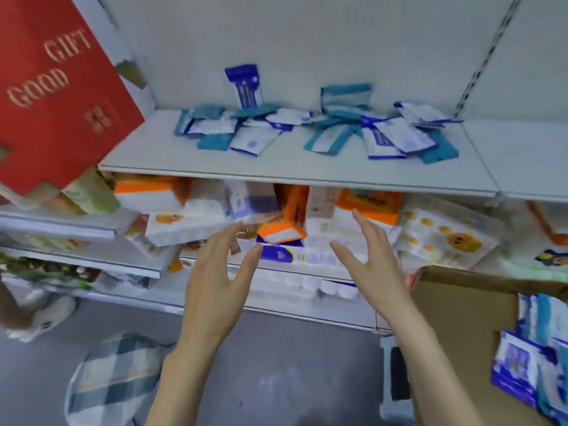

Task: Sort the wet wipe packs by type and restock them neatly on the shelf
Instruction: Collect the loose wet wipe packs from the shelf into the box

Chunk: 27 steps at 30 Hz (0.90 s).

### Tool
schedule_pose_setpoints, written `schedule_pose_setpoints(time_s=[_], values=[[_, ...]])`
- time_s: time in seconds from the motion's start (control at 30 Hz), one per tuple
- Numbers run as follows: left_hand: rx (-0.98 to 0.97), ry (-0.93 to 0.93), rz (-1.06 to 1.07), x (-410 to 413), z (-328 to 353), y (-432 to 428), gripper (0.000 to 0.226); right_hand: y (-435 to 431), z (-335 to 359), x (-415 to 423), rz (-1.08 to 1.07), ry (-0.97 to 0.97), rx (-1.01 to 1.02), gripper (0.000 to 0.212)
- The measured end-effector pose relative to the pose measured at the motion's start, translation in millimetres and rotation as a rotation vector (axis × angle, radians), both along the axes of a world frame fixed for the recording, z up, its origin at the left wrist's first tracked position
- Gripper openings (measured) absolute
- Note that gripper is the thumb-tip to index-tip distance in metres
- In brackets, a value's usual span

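Wet wipe packs lie jumbled across the upper shelf, above and beyond both hands. Left hand and right hand hover empty, fingers spread wide, about equally near.

Wipe packs litter shelf; hands empty.

Bright, even, diffuse light; faint shade under shelf. Motion blur thru-out (worst on lower packs). Edges bow w/ wide-angle distortion.
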<state>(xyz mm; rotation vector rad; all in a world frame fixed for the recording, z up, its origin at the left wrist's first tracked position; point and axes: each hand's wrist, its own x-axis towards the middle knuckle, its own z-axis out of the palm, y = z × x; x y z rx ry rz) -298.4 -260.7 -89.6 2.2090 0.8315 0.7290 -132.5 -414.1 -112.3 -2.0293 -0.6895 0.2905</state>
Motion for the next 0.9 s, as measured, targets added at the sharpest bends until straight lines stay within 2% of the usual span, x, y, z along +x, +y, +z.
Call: schedule_pose_setpoints(time_s=[0.1,0.2,0.37,0.6,0.67,0.73,0.83,0.9], values=[[-0.017,-0.003,0.006,11,7,31,0.051,34,17,22,0.025,-0.045,0.024,0.063],[-0.027,0.037,-0.003,30,9,59,0.055,65,23,49,0.004,-0.031,0.035,0.061],[0.031,0.072,0.009,75,6,131,0.064,144,13,101,-0.046,0.079,0.093,0.056],[-0.008,0.179,0.136,131,3,238,0.053,271,1,148,0.079,0.209,0.007,0.054],[-0.053,0.175,0.162,143,-3,261,0.052,297,-2,156,0.101,0.148,-0.081,0.057],[-0.107,0.2,0.16,151,-11,277,0.054,314,-6,159,0.161,0.002,-0.227,0.059],[-0.11,0.202,0.08,170,-17,303,0.056,333,-13,161,0.28,-0.193,-0.435,0.058],[-0.088,0.183,-0.002,186,-17,323,0.054,337,-13,160,0.294,-0.236,-0.48,0.057]])
